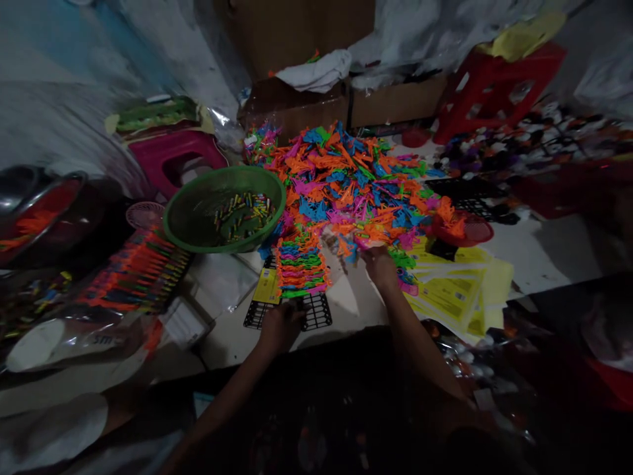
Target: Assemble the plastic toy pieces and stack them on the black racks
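Observation:
My left hand (pixel 281 324) is at the near edge of a black plastic grid tray (pixel 317 315), its fingers curled in; what they grip is too dark to make out. On that tray lies a stacked row of thin bright plastic pieces (pixel 302 264) in orange, green, blue and pink. My right hand (pixel 380 264) reaches to the near edge of a big heap of similar coloured plastic pieces (pixel 346 171). Its fingertips are drawn together at the pieces, and anything between them is too small to name. A yellow printed card (pixel 266 285) rests on the tray's left side.
A green basin (pixel 198 241) with small striped pieces stands to the left, beside bundled orange pieces (pixel 133 274). Yellow printed sheets (pixel 445 290) and a red basket (pixel 477 232) are on the right. Cardboard boxes (pixel 395 102) and a red stool (pixel 494 86) stand behind.

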`<state>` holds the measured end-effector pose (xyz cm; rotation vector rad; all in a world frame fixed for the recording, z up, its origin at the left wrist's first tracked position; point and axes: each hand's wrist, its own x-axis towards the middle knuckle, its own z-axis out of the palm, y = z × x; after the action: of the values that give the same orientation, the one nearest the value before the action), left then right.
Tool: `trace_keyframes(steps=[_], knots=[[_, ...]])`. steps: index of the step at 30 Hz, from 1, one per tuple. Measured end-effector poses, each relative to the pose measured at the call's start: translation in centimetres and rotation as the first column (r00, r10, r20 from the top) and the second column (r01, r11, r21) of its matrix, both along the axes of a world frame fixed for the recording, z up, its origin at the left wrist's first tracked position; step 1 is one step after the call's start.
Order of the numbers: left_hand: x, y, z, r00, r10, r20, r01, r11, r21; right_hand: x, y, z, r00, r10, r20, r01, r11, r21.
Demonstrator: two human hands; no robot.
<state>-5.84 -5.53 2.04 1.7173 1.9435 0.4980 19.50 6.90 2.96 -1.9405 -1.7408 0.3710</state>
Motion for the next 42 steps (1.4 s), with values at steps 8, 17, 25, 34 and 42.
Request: trace_keyframes(steps=[8,17,25,34,42], knots=[[2.3,-2.2,3.2,0.766,-0.18,0.617,0.152,0.984,0.097,-4.6,-12.5,2.5,0.675,0.578,-0.459,-0.544,0.81,0.219],[2.0,-2.9,2.5,0.798,-0.002,0.603,-0.114,0.982,0.153,-2.5,-0.2,1.6,0.992,-0.042,0.119,0.065,0.976,-0.205],[-0.4,-3.9,1.4,0.742,0.233,0.628,-0.396,0.909,0.131,-0.6,2.0,-1.0,0.981,-0.033,-0.19,0.012,0.994,-0.112],[0.4,-0.9,-1.8,0.784,0.281,0.553,-0.408,0.905,0.119,-2.2,-8.1,-2.1,0.801,0.158,-0.578,-0.095,0.986,0.137],[0.4,-0.6,-2.5,0.853,0.279,0.44,-0.364,0.923,0.12,-5.6,-10.1,-5.8,0.785,0.301,-0.542,-0.294,0.95,0.102]])
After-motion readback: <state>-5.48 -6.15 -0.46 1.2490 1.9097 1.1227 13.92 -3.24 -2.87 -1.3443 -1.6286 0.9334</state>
